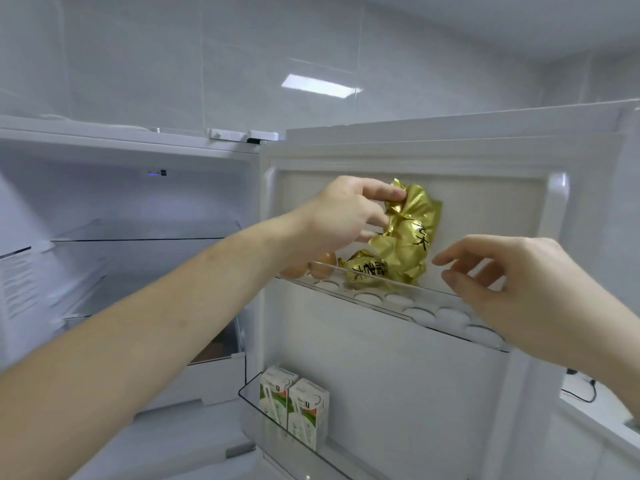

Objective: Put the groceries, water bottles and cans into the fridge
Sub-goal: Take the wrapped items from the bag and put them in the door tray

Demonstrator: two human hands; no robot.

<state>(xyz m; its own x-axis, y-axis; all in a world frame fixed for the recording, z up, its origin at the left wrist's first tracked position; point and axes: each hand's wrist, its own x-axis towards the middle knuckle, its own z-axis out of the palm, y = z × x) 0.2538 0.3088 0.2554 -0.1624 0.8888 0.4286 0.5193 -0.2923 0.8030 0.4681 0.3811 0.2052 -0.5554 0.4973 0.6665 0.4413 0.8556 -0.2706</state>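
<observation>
The left hand (346, 211) reaches up to the top rack of the open fridge door (485, 358) and pinches the crinkled top of a gold foil packet (412, 233) with its thumb and fingers. The bottom of that packet is down in the egg tray (433, 315), so it looks as if it is being set down there. The right hand (512, 289) floats just beside the packet, on its right. Its fingers are loose and a little bent, and it holds nothing.

Some of the job looks done. A second gold packet (367, 271) lies in the same tray, just in front of the first one. Two or three brown eggs (317, 266) sit at the left end of the tray, close to the packets. Lower in the door, two small milk cartons (292, 407) stand side by side in a clear door bin (251, 407).

A lot looks left to do. Most of the round egg cups in the tray have nothing in them. Inside the fridge, the glass shelf (145, 232) shows nothing on it from here. Something brown shows low down in a drawer (214, 351), but it is too hidden to tell what it is.

No water bottles or cans can be seen anywhere in the fridge or in the door. So that part of the job seems not to be started yet. No bench with waiting groceries shows in this view, so how many things are left cannot be told.
</observation>
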